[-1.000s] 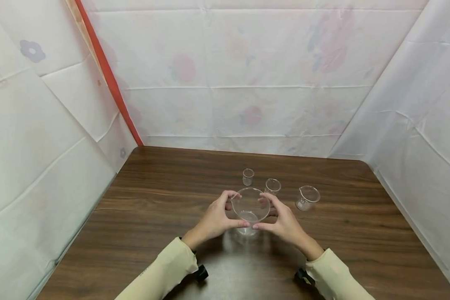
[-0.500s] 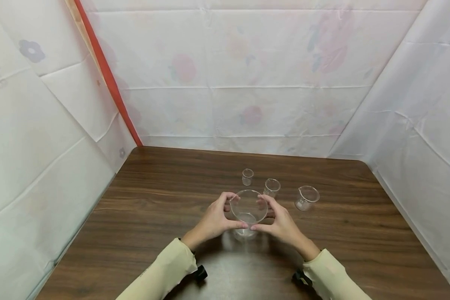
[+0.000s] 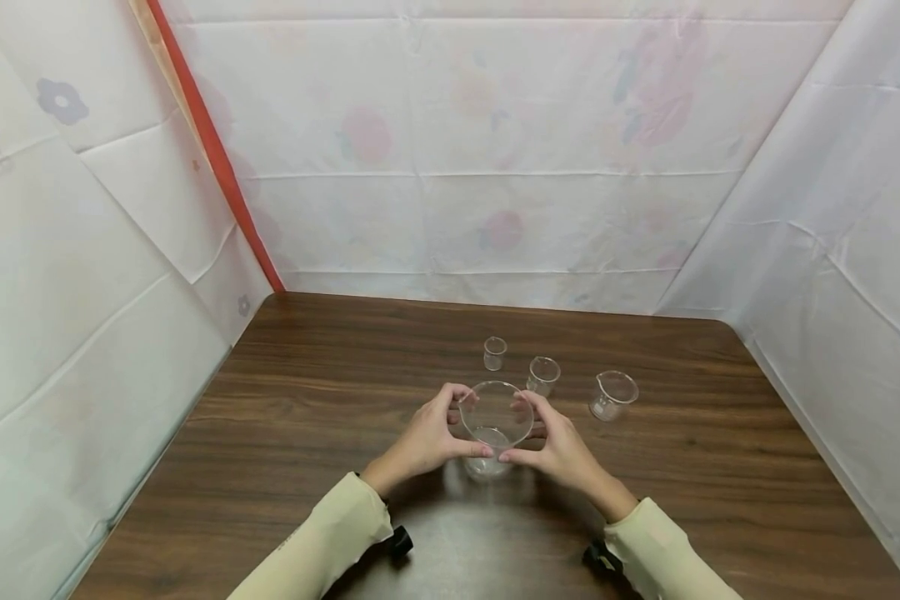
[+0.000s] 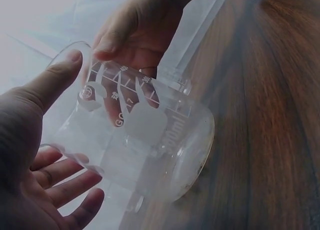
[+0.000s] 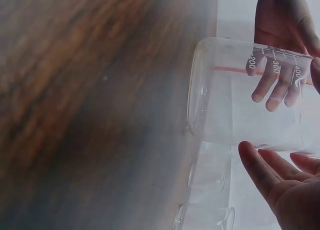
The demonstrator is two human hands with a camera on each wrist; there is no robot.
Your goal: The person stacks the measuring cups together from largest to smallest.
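Observation:
A large clear glass beaker point(image 3: 495, 429) with a spout stands upright between both hands, close over the dark wood table. White scale marks and lettering show on its wall point(image 4: 145, 122) in the left wrist view. My left hand point(image 3: 423, 437) grips its left side near the rim, thumb at the front and fingers round the back. On the other side, my right hand point(image 3: 566, 446) holds it the same way, the two thumb tips nearly meeting. Through the glass in the right wrist view, the left fingers point(image 5: 272, 88) are visible.
Three smaller glass beakers stand beyond: the smallest point(image 3: 494, 354) at the back, a medium one point(image 3: 543, 375) just behind the right fingers, a bigger one point(image 3: 612, 396) to the right. White patterned sheets point(image 3: 450, 225) enclose the wooden table point(image 3: 307, 400) at the back and sides.
Both hands have shifted the large beaker slightly toward me and a little left. Their grip looks the same, and the smaller beakers have stayed put.

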